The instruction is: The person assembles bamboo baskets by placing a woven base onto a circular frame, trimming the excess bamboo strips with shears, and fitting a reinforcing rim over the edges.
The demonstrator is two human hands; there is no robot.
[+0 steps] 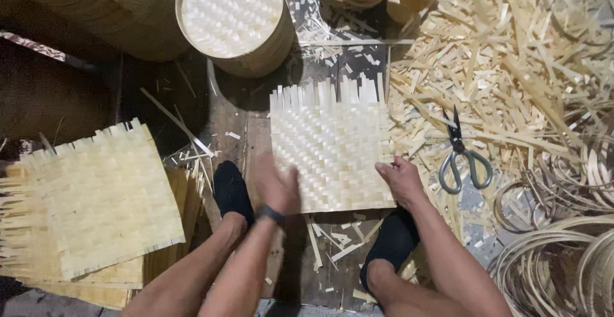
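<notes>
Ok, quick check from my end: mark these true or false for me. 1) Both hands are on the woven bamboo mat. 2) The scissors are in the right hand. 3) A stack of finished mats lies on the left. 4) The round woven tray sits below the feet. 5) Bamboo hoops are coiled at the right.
1) Both hands are on the woven bamboo mat: true; left hand lies on its lower left, right hand at its lower right edge.
2) False: the scissors lie on the bamboo strips, unheld.
3) True: stack of mats.
4) False: the round woven tray sits above the mat.
5) True: bamboo hoops.
</notes>
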